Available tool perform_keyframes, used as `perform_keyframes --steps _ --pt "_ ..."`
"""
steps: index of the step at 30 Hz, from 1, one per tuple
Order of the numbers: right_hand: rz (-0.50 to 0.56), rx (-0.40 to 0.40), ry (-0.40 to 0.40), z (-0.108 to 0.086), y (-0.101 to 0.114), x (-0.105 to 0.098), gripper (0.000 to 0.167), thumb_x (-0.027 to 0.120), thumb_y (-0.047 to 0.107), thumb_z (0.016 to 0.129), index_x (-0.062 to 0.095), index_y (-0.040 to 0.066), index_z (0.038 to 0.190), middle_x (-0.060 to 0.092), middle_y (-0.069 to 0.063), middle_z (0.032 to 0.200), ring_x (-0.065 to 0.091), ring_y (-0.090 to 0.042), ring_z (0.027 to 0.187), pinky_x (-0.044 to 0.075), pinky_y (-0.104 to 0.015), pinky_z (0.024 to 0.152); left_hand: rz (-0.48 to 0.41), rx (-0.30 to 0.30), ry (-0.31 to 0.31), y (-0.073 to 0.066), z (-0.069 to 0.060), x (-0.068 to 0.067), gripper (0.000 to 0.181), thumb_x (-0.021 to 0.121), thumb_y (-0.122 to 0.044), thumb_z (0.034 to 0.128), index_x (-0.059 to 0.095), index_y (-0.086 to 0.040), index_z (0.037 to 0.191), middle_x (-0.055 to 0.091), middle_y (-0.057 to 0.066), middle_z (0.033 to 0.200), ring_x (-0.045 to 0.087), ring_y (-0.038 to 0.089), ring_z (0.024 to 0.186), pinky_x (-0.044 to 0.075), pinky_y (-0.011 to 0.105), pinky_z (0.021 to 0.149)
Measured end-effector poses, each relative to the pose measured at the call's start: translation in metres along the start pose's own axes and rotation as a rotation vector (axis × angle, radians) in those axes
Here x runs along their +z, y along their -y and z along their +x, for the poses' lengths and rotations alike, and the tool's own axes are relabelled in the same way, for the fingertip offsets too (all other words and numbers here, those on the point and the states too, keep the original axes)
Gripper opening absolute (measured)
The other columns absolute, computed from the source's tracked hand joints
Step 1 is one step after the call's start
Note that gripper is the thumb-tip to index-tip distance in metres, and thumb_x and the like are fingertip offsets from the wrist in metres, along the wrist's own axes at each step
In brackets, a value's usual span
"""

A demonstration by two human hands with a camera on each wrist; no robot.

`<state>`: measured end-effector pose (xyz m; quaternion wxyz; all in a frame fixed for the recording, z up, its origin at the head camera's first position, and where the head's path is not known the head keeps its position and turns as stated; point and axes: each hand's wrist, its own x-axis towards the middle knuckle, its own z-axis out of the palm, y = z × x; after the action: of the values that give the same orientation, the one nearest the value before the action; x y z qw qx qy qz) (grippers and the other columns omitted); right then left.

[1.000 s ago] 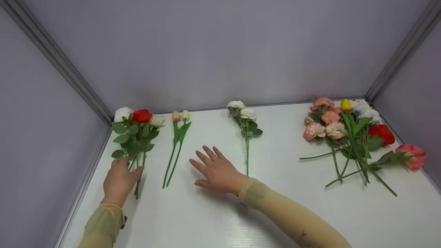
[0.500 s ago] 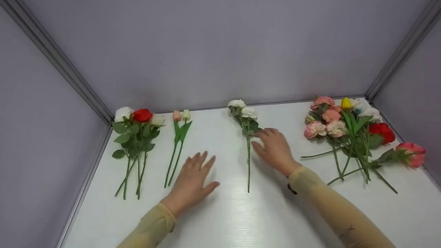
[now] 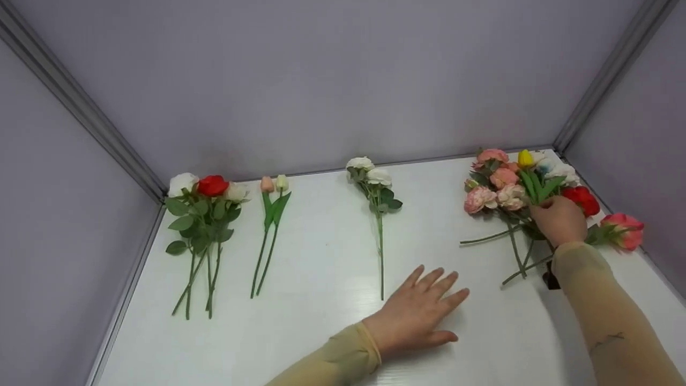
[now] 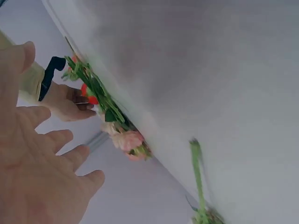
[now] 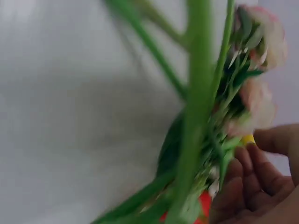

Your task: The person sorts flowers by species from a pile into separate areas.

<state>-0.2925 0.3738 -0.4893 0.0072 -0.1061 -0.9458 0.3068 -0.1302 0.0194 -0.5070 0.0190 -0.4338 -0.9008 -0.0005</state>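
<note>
My right hand (image 3: 560, 221) is over the pile of flowers at the right, its fingers bent at the leaves of a yellow tulip (image 3: 526, 158). In the right wrist view the thumb and fingertips of the right hand (image 5: 261, 179) are close together beside the tulip's yellow bloom (image 5: 248, 139); whether they pinch it is unclear. My left hand (image 3: 415, 316) is held with spread fingers over the white table (image 3: 321, 332), right of a white-flowered stem (image 3: 382, 252). The left wrist view shows this left hand (image 4: 42, 163) holding nothing.
At the left lie white and red roses (image 3: 213, 185) with crossing stems. Beside them are a pink and a pale tulip (image 3: 282, 183). Pink blooms (image 3: 479, 199), a red flower (image 3: 583, 200) and a coral rose (image 3: 624, 231) surround my right hand. Grey panels (image 3: 343, 80) enclose the table.
My right hand has moved from the middle, past the white-flowered stem, to the right-hand pile. My left hand has left the roses and moved right to the middle. The view has shifted slightly.
</note>
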Motion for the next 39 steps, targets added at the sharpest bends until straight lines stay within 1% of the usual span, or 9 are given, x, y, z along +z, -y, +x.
perform_keyframes --steps 6,10,13,18,21,24,27,33,39 --pt "-0.056 0.03 0.028 0.0 -0.007 0.0 0.048 0.055 0.039 0.1 0.061 -0.009 0.1 0.062 -0.024 0.091 0.056 -0.04 0.083 0.05 -0.051 0.07 0.023 0.051 0.051 -0.024 0.016 0.004 0.081 0.038 -0.074 0.0984 0.019 -0.032 0.165 0.015 -0.001 0.17 0.014 0.021 0.155 0.012 0.044 0.125" --pt "-0.056 0.051 0.03 0.001 -0.01 -0.001 0.054 0.054 0.042 0.1 0.063 -0.011 0.103 0.064 -0.026 0.093 0.057 -0.043 0.085 0.05 -0.056 0.076 0.007 0.066 0.049 -0.027 0.018 0.003 0.079 0.039 -0.073 0.0991 0.021 -0.032 0.164 0.017 -0.001 0.17 0.016 0.02 0.155 0.014 0.044 0.124" --pt "-0.045 0.055 0.005 0.002 -0.012 -0.003 0.046 0.055 0.036 0.098 0.064 -0.008 0.091 0.061 -0.018 0.078 0.055 -0.038 0.076 0.048 -0.05 0.07 -0.008 0.076 0.03 -0.024 0.018 0.001 0.077 0.039 -0.071 0.1002 0.022 -0.031 0.164 0.018 -0.001 0.17 0.016 0.019 0.154 0.015 0.043 0.124" --pt "0.071 0.067 -0.06 0.0 -0.012 -0.005 0.04 0.059 0.03 0.096 0.06 0.003 0.066 0.051 -0.002 0.057 0.049 -0.026 0.061 0.043 -0.039 0.058 -0.096 0.067 -0.041 -0.014 0.013 0.001 0.072 0.04 -0.065 0.103 0.026 -0.028 0.164 0.021 0.0 0.169 0.019 0.018 0.154 0.017 0.043 0.124" --pt "0.243 0.115 -0.035 -0.005 -0.003 -0.009 0.038 0.064 0.037 0.098 0.073 0.002 0.084 0.06 0.004 0.063 0.057 -0.019 0.064 0.05 -0.033 0.061 -0.184 0.036 -0.108 -0.005 0.007 0.001 0.067 0.044 -0.059 0.1047 0.032 -0.025 0.162 0.027 0.001 0.167 0.026 0.019 0.152 0.02 0.041 0.123" --pt "0.435 0.156 -0.003 -0.012 0.014 -0.011 0.049 0.069 0.044 0.097 0.073 0.002 0.119 0.07 0.006 0.082 0.065 -0.013 0.075 0.056 -0.028 0.069 -0.31 -0.026 -0.173 0.006 -0.001 -0.002 0.059 0.049 -0.051 0.1062 0.042 -0.022 0.157 0.036 0.002 0.162 0.034 0.017 0.148 0.025 0.037 0.122" --pt "0.587 0.131 0.028 -0.019 0.039 -0.003 0.059 0.072 0.047 0.095 0.065 0.002 0.133 0.07 0.003 0.098 0.067 -0.012 0.084 0.058 -0.026 0.075 -0.513 -0.141 -0.215 0.019 -0.009 -0.004 0.05 0.052 -0.045 0.1072 0.053 -0.019 0.15 0.047 -0.001 0.155 0.042 0.013 0.143 0.033 0.031 0.117" --pt "0.758 -0.077 0.143 -0.055 0.101 0.04 0.053 0.073 0.036 0.097 0.064 -0.004 0.13 0.069 -0.01 0.108 0.068 -0.018 0.091 0.06 -0.028 0.079 -1.094 -0.409 -0.212 0.043 -0.023 -0.009 0.044 0.06 -0.04 0.1046 0.061 -0.017 0.143 0.062 -0.007 0.136 0.06 0.008 0.121 0.049 0.029 0.101" --pt "0.851 -0.263 0.217 -0.099 0.158 0.092 0.037 0.079 0.027 0.093 0.073 -0.005 0.111 0.073 -0.015 0.095 0.07 -0.021 0.081 0.061 -0.033 0.073 -1.318 -0.499 -0.185 0.062 -0.029 -0.01 0.046 0.067 -0.032 0.1011 0.062 -0.009 0.14 0.069 -0.002 0.125 0.066 0.013 0.109 0.055 0.032 0.087"
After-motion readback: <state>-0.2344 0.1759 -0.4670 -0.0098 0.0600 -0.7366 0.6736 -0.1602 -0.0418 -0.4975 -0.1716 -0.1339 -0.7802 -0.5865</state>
